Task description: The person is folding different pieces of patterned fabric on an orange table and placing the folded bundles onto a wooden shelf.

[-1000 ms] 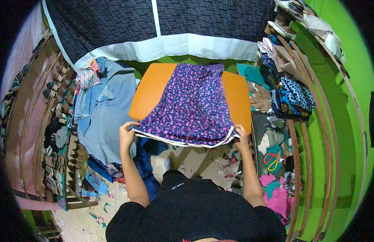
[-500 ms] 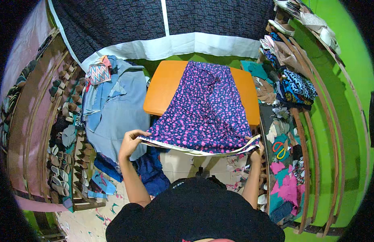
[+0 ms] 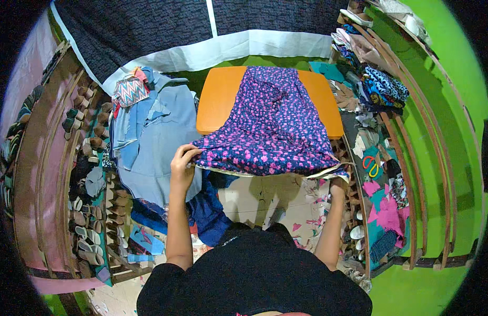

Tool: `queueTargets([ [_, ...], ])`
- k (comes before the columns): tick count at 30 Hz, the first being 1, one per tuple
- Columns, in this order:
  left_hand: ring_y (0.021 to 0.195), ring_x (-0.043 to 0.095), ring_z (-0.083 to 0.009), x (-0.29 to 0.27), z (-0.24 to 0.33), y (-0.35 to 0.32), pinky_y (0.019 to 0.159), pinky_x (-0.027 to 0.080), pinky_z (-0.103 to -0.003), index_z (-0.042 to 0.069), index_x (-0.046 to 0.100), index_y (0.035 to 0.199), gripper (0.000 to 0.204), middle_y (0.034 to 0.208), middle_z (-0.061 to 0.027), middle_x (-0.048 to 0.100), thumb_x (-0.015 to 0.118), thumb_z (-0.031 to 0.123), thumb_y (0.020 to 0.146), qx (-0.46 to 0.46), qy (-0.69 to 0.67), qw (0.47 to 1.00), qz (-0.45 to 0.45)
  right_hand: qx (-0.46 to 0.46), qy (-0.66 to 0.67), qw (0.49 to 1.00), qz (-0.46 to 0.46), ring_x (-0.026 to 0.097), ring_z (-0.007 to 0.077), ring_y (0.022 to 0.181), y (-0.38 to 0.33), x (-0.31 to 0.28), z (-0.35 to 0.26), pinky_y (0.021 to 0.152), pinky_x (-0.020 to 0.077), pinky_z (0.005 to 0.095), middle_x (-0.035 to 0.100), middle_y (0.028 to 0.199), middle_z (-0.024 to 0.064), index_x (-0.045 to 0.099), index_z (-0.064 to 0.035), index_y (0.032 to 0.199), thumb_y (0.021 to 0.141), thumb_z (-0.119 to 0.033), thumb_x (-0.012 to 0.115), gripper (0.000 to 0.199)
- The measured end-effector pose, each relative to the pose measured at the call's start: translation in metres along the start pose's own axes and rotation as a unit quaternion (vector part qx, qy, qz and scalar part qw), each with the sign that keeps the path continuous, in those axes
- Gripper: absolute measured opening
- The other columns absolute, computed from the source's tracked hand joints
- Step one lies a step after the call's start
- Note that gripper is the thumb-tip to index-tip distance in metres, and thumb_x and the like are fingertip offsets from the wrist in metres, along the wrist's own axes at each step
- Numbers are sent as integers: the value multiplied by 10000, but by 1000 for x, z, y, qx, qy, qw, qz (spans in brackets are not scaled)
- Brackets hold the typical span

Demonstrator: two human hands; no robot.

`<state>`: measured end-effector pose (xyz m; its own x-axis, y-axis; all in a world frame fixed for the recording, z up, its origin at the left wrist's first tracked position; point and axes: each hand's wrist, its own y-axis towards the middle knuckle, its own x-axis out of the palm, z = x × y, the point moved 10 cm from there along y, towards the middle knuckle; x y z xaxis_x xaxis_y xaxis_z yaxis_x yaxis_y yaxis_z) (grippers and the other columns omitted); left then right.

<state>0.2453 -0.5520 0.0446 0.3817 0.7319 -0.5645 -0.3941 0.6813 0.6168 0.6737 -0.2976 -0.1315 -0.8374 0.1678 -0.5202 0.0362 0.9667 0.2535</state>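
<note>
A dark blue cloth with a pink floral print (image 3: 278, 121) lies over an orange tabletop (image 3: 215, 105), its near part stretched out in the air toward me. My left hand (image 3: 184, 158) pinches the cloth's near left corner between thumb and fingers. At the opposite corner my right hand (image 3: 338, 185) grips the cloth from below, its fingers mostly hidden under the fabric. Along the near edge runs a pale strip (image 3: 323, 173), seen best by my right hand. The near edge sags slightly between both hands.
Left of the table is a pile of light blue denim (image 3: 159, 131) with a zigzag-patterned piece (image 3: 131, 92) on top. Red-and-yellow-handled scissors (image 3: 370, 166) and pink scraps (image 3: 386, 210) lie at right. Shoe racks (image 3: 88, 210) flank the left; scraps litter the tiled floor (image 3: 244, 205).
Both hands have moved up and away from me, and the cloth's near edge has tipped so that less of the pale strip shows. The whole view has shifted slightly.
</note>
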Motion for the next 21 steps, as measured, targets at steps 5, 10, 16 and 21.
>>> queueTargets([
  [5, 764, 531, -247, -27, 8, -6, 665, 443, -310, 33, 574, 785, 279, 774, -96, 526, 516, -95, 544, 61, 67, 992, 82, 83, 114, 990, -2, 493, 156, 845, -16, 3, 34, 741, 395, 274, 524, 943, 74, 447, -24, 1050, 776, -169, 478, 311],
  [10, 740, 535, -253, -51, 25, -1, 646, 442, -311, 27, 576, 776, 266, 766, -101, 540, 542, -75, 532, 94, 37, 989, 106, 62, 297, 945, 120, 486, 173, 870, -22, -29, -4, 754, 395, 282, 510, 964, 61, 498, -26, 1009, 811, -256, 442, 308],
  [16, 662, 559, -236, -57, 32, 35, 604, 434, -285, -16, 573, 798, 167, 729, -136, 565, 484, 20, 661, 115, -28, 984, 134, -36, -186, 981, 42, 490, 237, 904, 18, -30, -17, 784, 390, 329, 490, 1015, 133, 476, -36, 1074, 749, -134, 461, 340],
  [21, 609, 542, -184, -38, 16, 75, 566, 411, -250, -20, 578, 765, 146, 682, -116, 560, 465, 16, 679, 66, -53, 979, 185, 80, 335, 932, 115, 487, 162, 794, 74, -23, 1, 699, 414, 300, 499, 923, 50, 440, -76, 1109, 789, -232, 460, 357],
])
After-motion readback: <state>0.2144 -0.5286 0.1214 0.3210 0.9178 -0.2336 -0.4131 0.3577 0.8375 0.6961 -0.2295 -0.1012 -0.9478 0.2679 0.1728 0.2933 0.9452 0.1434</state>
